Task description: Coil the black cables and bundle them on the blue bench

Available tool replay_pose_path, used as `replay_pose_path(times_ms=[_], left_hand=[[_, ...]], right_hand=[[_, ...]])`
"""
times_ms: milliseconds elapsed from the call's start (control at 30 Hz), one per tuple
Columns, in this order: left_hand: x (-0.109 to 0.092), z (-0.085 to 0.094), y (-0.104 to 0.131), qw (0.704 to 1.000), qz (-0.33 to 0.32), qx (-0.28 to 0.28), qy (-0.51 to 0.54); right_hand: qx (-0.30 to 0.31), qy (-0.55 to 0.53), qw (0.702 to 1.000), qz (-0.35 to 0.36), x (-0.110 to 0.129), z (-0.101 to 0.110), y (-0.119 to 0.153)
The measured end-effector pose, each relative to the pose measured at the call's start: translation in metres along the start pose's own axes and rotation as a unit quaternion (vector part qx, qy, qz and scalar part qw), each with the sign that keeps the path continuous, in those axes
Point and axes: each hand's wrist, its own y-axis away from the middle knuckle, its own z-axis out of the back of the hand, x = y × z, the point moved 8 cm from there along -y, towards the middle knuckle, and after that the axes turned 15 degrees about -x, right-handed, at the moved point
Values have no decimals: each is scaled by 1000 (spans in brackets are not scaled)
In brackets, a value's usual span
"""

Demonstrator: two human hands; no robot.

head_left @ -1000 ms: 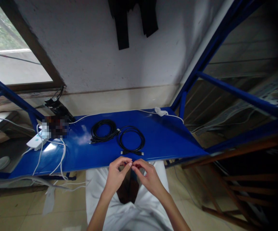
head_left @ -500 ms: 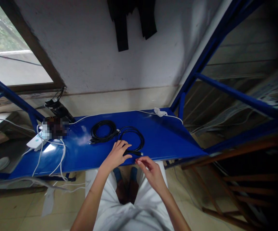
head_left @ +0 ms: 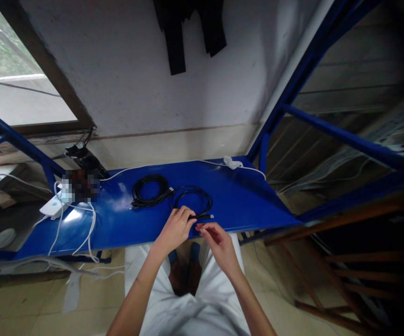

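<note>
Two coils of black cable lie on the blue table (head_left: 230,200). The left coil (head_left: 150,190) is thicker, and the right coil (head_left: 211,201) is a thinner loop beside it. My left hand (head_left: 177,227) is closed, fingers and thumb pinched on the right coil near its front edge, where a connector (head_left: 207,216) sticks out to the right. Near the table's front edge, my right hand (head_left: 219,240) has thumb and fingertips pressed together on something small and reddish, too small to make out.
A white power strip (head_left: 53,205) with white cords sits at the table's left end, near a black object (head_left: 90,161). A crumpled white piece (head_left: 232,163) lies at the back right. Blue frame bars (head_left: 263,154) rise at both sides.
My left hand has moved slightly right and its fingers have closed on the cable. The right coil and its connector have shifted a little right and away from me.
</note>
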Motion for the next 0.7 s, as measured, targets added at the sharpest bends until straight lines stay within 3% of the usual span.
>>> replay_pose_path(times_ms=[267, 700], left_hand=[[2, 1, 6, 990, 93, -42, 93], [9, -6, 3, 976, 137, -39, 162]], right_hand=[[-29, -26, 999, 13, -1, -6, -14], [-59, 14, 997, 40, -9, -4, -13]])
